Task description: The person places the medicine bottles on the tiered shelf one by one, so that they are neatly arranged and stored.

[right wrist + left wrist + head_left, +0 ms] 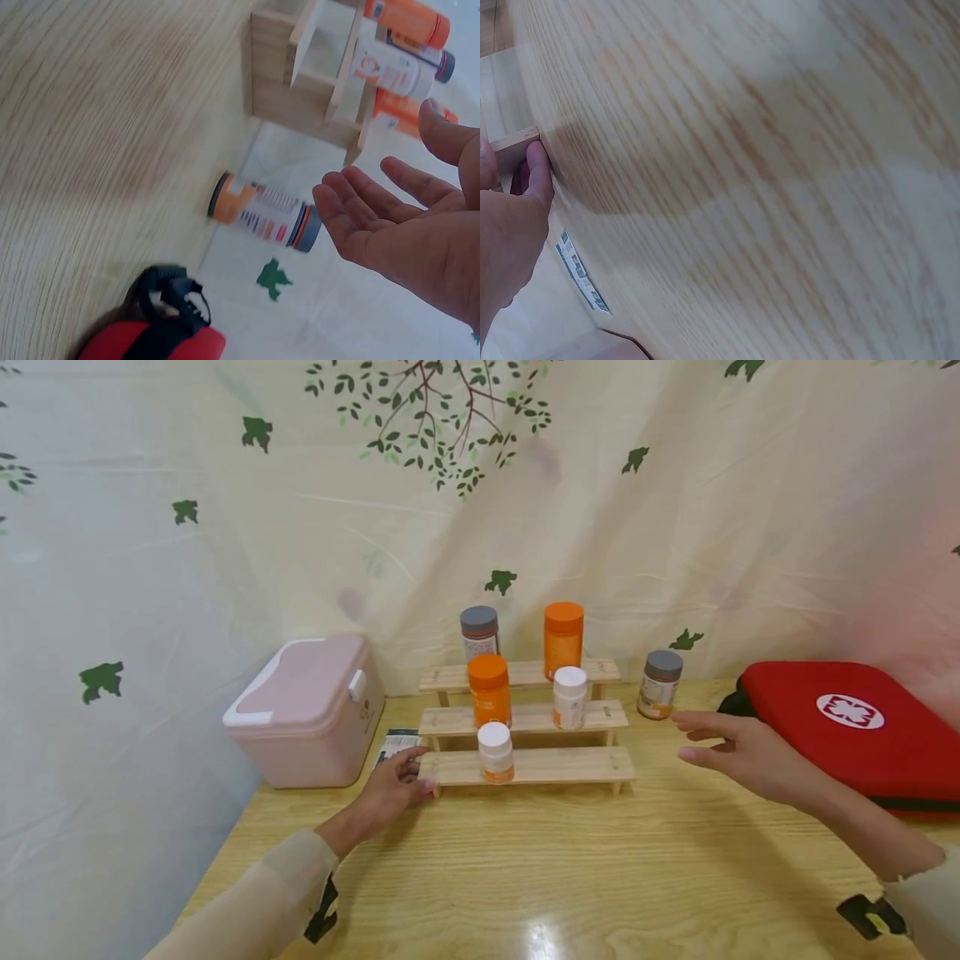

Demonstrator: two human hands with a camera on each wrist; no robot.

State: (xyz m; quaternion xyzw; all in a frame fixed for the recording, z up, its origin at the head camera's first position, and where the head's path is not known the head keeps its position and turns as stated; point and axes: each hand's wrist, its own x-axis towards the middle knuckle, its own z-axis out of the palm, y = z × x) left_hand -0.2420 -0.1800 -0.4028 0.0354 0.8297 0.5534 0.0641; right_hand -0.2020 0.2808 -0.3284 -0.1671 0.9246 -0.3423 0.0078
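Observation:
A three-tier wooden shelf rack [562, 765] stands on the table, with its lowest tier nearest me. The left hand [386, 795] pinches the left end of that tier between thumb and fingers; the left wrist view shows the grip on the wood edge [517, 140]. To the right of the rack, a grey-lidded bottle [660, 687] stands upright on the table. Just beside it hovers the right hand [757, 758], fingers loosely extended and holding nothing. In the right wrist view a small gap separates the fingertips [330, 184] from the bottle in depth or not; I cannot tell.
On the rack stand white-lidded bottles [496, 753], orange bottles [562, 639] and another grey-lidded bottle [480, 631]. A pink box [300, 727] is at the left, with a printed packet [396, 743] beside it. A red first-aid case [862, 743] lies right. Behind hangs a leaf-patterned curtain [420, 543].

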